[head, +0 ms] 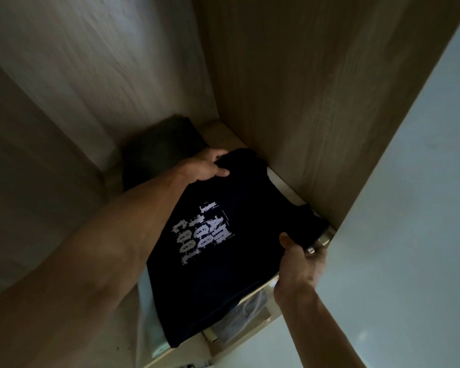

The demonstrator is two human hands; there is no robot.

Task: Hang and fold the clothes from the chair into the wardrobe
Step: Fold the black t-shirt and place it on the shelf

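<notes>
folded black tee (223, 261) lies mid-frame, seemingly partly on the wardrobe shelf (225, 132), long axis running bottom centre to upper centre. left hand (206, 166) fingers pinch its far edge, right hand (300, 261) grips the near right edge. i'd push it deeper, beside the dark pile (160, 152).

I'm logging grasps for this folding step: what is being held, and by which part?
The folded dark T-shirt, by two edges: the left hand grips the far edge, the right hand the near right edge, thumbs on top.
</notes>
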